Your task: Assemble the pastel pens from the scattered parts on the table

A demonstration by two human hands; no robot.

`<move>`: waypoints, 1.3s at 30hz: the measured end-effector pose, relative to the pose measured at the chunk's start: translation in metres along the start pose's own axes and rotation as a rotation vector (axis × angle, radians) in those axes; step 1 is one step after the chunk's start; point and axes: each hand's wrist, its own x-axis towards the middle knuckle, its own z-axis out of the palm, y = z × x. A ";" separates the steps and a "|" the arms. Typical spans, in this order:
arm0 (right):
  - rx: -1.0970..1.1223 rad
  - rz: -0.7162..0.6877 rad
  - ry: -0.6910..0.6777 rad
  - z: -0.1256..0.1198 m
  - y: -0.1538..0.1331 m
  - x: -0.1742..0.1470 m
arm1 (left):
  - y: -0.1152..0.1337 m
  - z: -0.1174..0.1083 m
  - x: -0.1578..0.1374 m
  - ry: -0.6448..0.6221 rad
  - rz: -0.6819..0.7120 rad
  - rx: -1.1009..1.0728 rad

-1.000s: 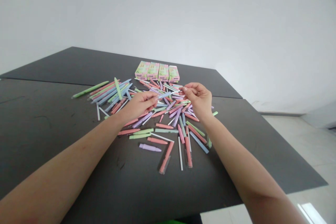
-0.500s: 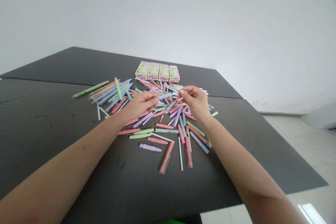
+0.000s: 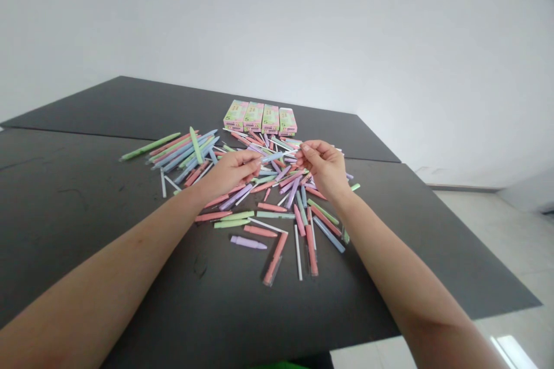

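Above a loose heap of pastel pen parts, my left hand (image 3: 238, 172) pinches a light blue pen barrel (image 3: 272, 157) that points to the right. My right hand (image 3: 322, 162) is closed on a thin white refill (image 3: 291, 152) lined up with the barrel's right end. How deep the refill sits in the barrel is too small to tell. Under and around both hands lie red, purple, green and blue barrels and pen tips, such as a purple piece (image 3: 248, 242) and a white refill (image 3: 298, 252) near the front.
Longer pens in green, red and blue form a pile (image 3: 184, 153) at the left. Several pink and green boxes (image 3: 236, 115) stand in a row behind the heap. The dark table (image 3: 173, 300) meets a second panel (image 3: 164, 104) at the back, before a white wall.
My right hand has shifted very slightly to the right, away from my left hand. My left hand and the scattered parts look the same.
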 end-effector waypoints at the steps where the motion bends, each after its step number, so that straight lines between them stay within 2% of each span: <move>1: -0.003 0.003 -0.002 0.000 0.000 0.000 | 0.000 0.000 0.000 0.000 0.000 0.006; 11: 0.003 -0.007 -0.017 0.000 0.000 0.000 | 0.000 -0.001 0.000 -0.016 -0.027 0.035; 17: -0.048 0.012 -0.050 -0.007 -0.008 0.002 | -0.001 -0.003 0.001 -0.011 0.024 0.080; 19: -0.199 0.037 -0.063 -0.014 -0.013 0.005 | -0.002 -0.004 0.002 0.004 0.048 0.084; 21: -0.547 0.054 -0.109 -0.021 -0.018 0.007 | -0.003 -0.004 0.002 0.020 0.067 0.085; 23: -0.990 0.044 -0.253 -0.027 -0.020 0.008 | -0.003 -0.004 0.002 0.024 0.073 0.087; 25: -1.357 0.057 -0.460 -0.027 -0.022 0.007 | -0.003 -0.004 0.002 0.026 0.071 0.087; 26: -1.488 0.084 -0.545 -0.026 -0.022 0.005 | -0.004 -0.004 0.002 0.026 0.069 0.087; 28: -1.667 0.150 -0.628 -0.020 -0.022 0.001 | -0.005 -0.004 0.002 0.027 0.066 0.090; 32: -1.806 0.207 -0.607 -0.012 -0.018 -0.005 | -0.006 -0.004 0.003 0.024 0.051 0.068; 39: -1.705 0.302 -0.586 -0.012 -0.005 -0.003 | -0.006 -0.004 0.002 0.014 0.028 0.051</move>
